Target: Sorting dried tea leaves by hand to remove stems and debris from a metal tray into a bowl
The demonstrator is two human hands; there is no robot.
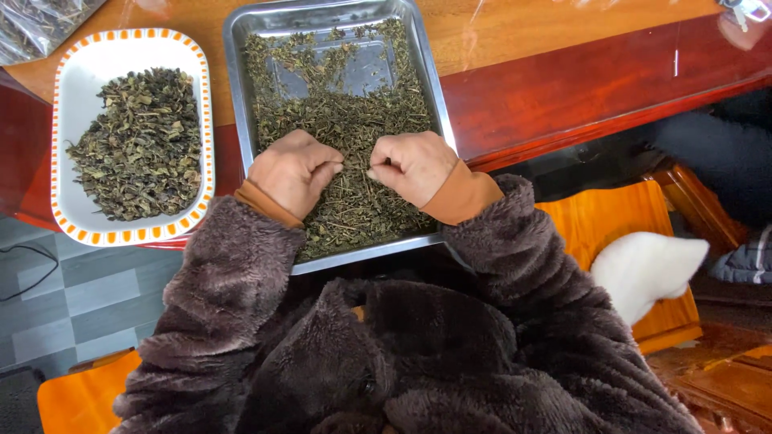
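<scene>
**Both hands working in the leaf tray**

Right now the left hand (293,171) and right hand (412,166) are resting side by side on the dried leaves (346,128) in the steel tray (239,96). Both are curling loosely, knuckles up, fingers (330,172) bending inward toward each other; whether either is pinching a leaf between the tips is not clear, as the tips are pointing down into the heap. The leaves are lying directly under and just ahead of both hands, spreading away toward the tray's far end, where bare metal is showing. The tray's long axis is running away from the person. Neither hand is nearer; they are sitting level, almost touching. To the left, a white dish (72,88) with an orange-marked rim is holding a darker leaf pile (141,145) on the counter (515,40).
</scene>
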